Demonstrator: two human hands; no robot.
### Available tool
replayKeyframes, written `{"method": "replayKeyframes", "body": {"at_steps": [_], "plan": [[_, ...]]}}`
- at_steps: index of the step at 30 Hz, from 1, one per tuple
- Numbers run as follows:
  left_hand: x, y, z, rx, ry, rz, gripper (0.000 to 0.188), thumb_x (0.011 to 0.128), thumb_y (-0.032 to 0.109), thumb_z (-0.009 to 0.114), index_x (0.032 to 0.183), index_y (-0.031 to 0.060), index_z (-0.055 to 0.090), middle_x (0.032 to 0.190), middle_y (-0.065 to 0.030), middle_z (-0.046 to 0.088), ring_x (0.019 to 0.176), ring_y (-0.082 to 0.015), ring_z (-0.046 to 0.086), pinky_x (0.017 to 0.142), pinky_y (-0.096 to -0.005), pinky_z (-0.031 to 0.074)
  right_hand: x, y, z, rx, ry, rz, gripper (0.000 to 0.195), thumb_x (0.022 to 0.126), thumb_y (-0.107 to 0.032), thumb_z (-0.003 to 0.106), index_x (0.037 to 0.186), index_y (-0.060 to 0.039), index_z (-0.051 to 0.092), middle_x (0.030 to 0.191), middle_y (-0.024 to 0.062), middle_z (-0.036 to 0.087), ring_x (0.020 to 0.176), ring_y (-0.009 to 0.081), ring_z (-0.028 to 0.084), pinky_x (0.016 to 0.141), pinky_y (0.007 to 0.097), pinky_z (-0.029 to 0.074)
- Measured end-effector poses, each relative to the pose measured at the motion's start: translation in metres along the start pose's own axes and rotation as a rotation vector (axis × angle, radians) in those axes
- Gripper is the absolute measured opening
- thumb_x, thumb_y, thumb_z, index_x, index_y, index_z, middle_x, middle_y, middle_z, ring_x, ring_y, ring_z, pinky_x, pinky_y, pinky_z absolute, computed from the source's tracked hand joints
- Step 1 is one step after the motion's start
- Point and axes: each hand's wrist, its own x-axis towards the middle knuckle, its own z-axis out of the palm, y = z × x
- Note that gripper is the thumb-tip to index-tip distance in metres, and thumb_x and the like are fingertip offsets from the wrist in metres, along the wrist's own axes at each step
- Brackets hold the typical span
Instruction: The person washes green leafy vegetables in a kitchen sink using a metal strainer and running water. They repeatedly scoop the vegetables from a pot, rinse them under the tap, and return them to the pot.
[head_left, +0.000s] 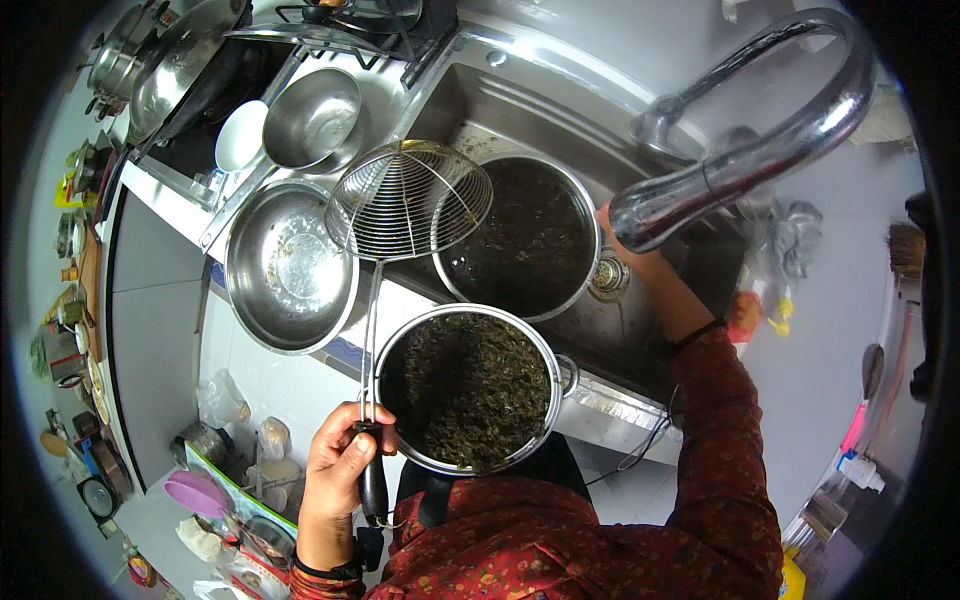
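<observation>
My left hand (337, 457) is closed around the black handle of a wire skimmer (409, 202). The skimmer's coiled-wire bowl is raised over the sink's near edge and holds nothing that I can see. Dark wet leafy material (472, 390) fills a steel pot (385, 427) close to my body. Inside the sink stands a round metal basin (592, 277) with dark liquid and bits of leaf in it. My right hand (626, 251) is at the basin's right rim. The faucet spout hides most of its fingers, so its grip is unclear.
A chrome faucet (780, 165) arches above the right side of the steel sink (517, 124). Left of the sink are a wide metal bowl (289, 262), a long-handled saucepan (319, 120) and a white bowl (241, 135). A gas stove (360, 45) lies beyond them.
</observation>
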Motion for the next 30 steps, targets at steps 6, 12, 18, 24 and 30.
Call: {"method": "replayKeyframes", "body": {"at_steps": [6,12,18,24,30], "plan": [[-0.002,0.0,0.001,-0.009,-0.012,0.001,0.038,0.088,0.03,0.064,0.107,-0.0015,0.057,0.082,-0.0071,0.056,0.077,-0.0151,0.053,0.073,-0.0281,0.042,-0.02,-0.001,-0.053,-0.361,-0.412,0.189,0.029,0.078,-0.014,0.062,0.106,-0.0064,0.059,0.097,0.0205,0.064,0.092,0.0369,0.061,0.081,0.0476,0.048],[-0.004,-0.001,0.002,0.008,-0.008,0.004,0.037,0.088,0.03,0.064,0.106,-0.0015,0.057,0.08,-0.0068,0.056,0.076,-0.0149,0.052,0.071,-0.0276,0.041,-0.011,-0.015,-0.059,-0.33,-0.442,0.207,0.04,0.078,-0.01,0.06,0.118,-0.0145,0.057,0.085,0.0154,0.065,0.08,0.0352,0.064,0.075,0.0471,0.05],[-0.007,-0.003,0.003,0.001,-0.013,0.014,0.036,0.088,0.03,0.064,0.105,-0.0014,0.057,0.079,-0.0066,0.056,0.075,-0.015,0.051,0.071,-0.0281,0.04,-0.001,-0.038,-0.059,0.008,-0.135,0.039,0.015,0.072,-0.015,0.068,0.086,-0.0102,0.068,0.088,0.0111,0.062,0.092,0.0328,0.058,0.083,0.0439,0.047],[-0.01,-0.003,0.005,-0.009,-0.001,0.015,0.036,0.087,0.029,0.064,0.105,-0.0016,0.057,0.079,-0.0067,0.056,0.075,-0.0152,0.051,0.071,-0.0282,0.04,0.0,-0.055,-0.034,-0.05,-0.347,0.007,0.021,0.07,-0.009,0.067,0.091,-0.0078,0.065,0.089,0.0129,0.062,0.091,0.034,0.058,0.079,0.0449,0.047],[-0.01,-0.003,0.011,0.054,0.043,0.037,0.04,0.086,0.034,0.065,0.102,-0.0022,0.055,0.073,-0.007,0.053,0.066,-0.0155,0.048,0.062,-0.0286,0.038,-0.01,-0.03,0.016,-0.117,-0.478,0.02,0.014,0.074,-0.016,0.064,0.085,-0.0107,0.059,0.083,0.0142,0.062,0.082,0.0305,0.059,0.068,0.0428,0.048]]}}
